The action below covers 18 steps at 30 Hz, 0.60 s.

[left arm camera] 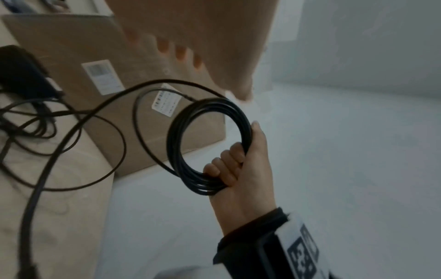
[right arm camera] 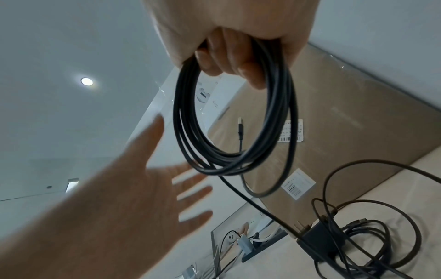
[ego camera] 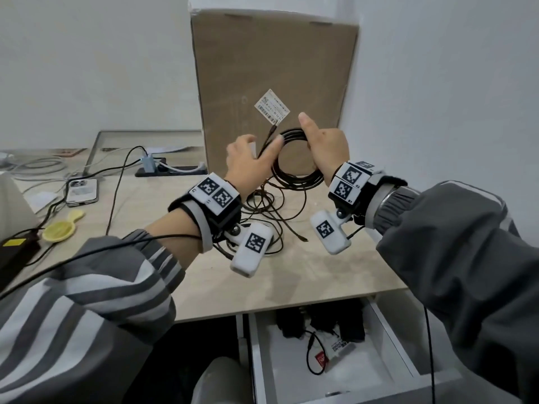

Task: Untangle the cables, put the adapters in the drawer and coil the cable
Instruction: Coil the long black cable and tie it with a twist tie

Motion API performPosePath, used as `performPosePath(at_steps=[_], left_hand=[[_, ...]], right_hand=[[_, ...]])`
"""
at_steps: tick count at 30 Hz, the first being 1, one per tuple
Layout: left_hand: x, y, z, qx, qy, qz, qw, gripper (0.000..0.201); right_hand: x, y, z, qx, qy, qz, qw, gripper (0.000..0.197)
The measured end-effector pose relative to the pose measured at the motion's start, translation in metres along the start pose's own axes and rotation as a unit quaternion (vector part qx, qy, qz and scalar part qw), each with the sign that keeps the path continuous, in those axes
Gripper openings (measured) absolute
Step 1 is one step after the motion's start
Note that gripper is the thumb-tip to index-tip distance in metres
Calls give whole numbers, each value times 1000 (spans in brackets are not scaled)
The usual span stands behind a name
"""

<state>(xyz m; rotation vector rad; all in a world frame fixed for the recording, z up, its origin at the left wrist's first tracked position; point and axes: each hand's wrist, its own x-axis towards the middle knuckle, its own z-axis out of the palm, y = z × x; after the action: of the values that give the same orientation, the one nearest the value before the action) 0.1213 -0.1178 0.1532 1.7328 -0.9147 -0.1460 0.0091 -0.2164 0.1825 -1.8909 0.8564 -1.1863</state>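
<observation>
A: Item one, head view: black round cable coil (ego camera: 294, 158), several loops, held upright above the pale wooden tabletop (ego camera: 291, 275) in front of the tall brown cardboard box (ego camera: 274, 91). Holder?

B: Right hand (ego camera: 326, 150), grip clenched round the coil's right side, thumb up. The left wrist view confirms: fingers (left arm camera: 226, 166) curled through the loops.

A: Left hand (ego camera: 248, 164)?

B: Grip released, fingers spread, fingertips at the coil's left edge. The right wrist view shows the open palm (right arm camera: 133, 192) just beside the loops; whether it touches them I cannot tell.

A: Item two: the cable's plug end (right arm camera: 240, 124)?

B: Clear only from the right wrist; it stands up behind the coil.

A: Item three: loose dark cables (ego camera: 271, 208) on the tabletop under the hands.

B: The right wrist view adds a black plug-in adapter (right arm camera: 319, 239) lying among them; the head view hides it.

A: Item four: open white drawer (ego camera: 388, 333) below the tabletop edge.

B: Head view only; black adapters (ego camera: 320, 319) lie at its back.
</observation>
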Motion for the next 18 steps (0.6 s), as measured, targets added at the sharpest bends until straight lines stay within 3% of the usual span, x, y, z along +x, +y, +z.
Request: performPosePath(at_steps=[2, 3, 5, 7, 10, 12, 14, 18], left_hand=[[4, -10, -2, -61, 28, -141, 988, 96], [5, -15, -3, -107, -5, -201, 974, 104], [4, -25, -1, -188, -113, -254, 942, 103], [4, -26, 1, -221, -174, -240, 929, 95], [8, -14, 0, -217, -164, -191, 943, 91], [8, -6, -2, -211, -165, -133, 954, 72], [8, 0, -3, -185, -183, -74, 963, 57], [5, 7, -7, -82, -214, 8, 973, 53]], right_hand=[[0, 0, -1, 24, 7, 5, 1000, 62], [0, 0, -1, 35, 6, 9, 999, 62], [-1, 0, 1, 61, -3, 24, 998, 62], [-1, 0, 2, 91, -14, 50, 994, 62], [0, 2, 0, 120, -16, 87, 989, 54], [1, 5, -2, 137, -11, 113, 984, 51], [1, 9, -3, 147, -7, 130, 981, 50], [0, 13, -1, 136, -32, 132, 981, 49]])
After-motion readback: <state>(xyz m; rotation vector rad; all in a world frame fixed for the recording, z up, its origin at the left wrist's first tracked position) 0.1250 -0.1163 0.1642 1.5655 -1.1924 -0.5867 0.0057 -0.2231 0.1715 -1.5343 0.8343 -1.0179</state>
